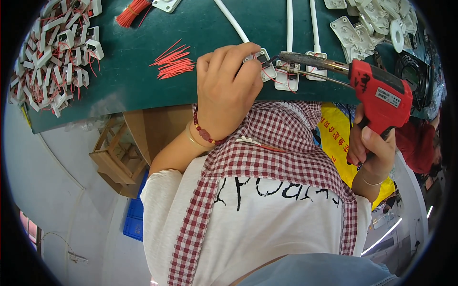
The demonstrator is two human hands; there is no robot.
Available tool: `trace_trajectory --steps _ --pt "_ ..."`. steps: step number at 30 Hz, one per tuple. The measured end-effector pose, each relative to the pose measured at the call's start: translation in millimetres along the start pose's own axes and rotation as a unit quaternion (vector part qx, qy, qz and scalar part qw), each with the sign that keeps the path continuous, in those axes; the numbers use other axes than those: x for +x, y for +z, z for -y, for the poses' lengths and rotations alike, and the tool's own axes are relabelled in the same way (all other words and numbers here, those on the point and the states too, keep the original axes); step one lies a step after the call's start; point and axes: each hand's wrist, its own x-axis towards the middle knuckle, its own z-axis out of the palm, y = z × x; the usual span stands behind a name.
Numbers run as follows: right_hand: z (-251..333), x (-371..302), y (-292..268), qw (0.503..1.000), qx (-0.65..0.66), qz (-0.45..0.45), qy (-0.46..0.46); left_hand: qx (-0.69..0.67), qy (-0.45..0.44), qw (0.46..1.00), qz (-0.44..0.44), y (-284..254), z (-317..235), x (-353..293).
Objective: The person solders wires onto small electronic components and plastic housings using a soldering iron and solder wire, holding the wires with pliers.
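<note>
My right hand [374,148] is closed around the grip of a red and black soldering gun [379,90]. Its dark barrel and thin metal tube point left, and the tip reaches a small white plastic housing [267,73] with a dark part and red wire in it. On that housing's left end my left hand [229,83] has its fingers bent and closed; the fingertips are partly hidden. Two more open white housings [287,85] lie just to the right, partly behind the gun's barrel. White cables [289,26] run from the housings toward the far edge.
Short red wires [174,62] lie loose left of my hand, with a thicker red wire bundle [131,13] beyond. White frames with red wires [57,57] are heaped at far left. White plastic covers [365,31] and a black cable coil [415,69] occupy the right of the green table [129,71].
</note>
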Motion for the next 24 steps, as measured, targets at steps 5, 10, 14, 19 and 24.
trace_trajectory --steps 5,10,14,19,24 --pt "-0.5 0.6 -2.2 1.0 0.001 0.013 -0.002 0.004 -0.001 1.0 -0.002 0.3 -1.3 -0.1" --pt "0.2 0.3 -0.9 1.0 0.005 0.009 0.001 -0.001 -0.001 1.0 -0.004 0.4 0.0 -0.3" --pt "-0.3 0.0 -1.0 1.0 0.004 0.002 0.005 0.0 0.0 1.0 -0.006 0.9 0.0 -0.8" --pt "-2.9 0.0 -0.9 1.0 0.003 0.0 0.0 0.0 -0.001 1.0 -0.012 -1.1 -0.5 1.7" --pt "2.0 -2.7 4.8 1.0 -0.005 -0.02 -0.004 -0.004 0.001 1.0 -0.004 -3.1 0.1 1.3"
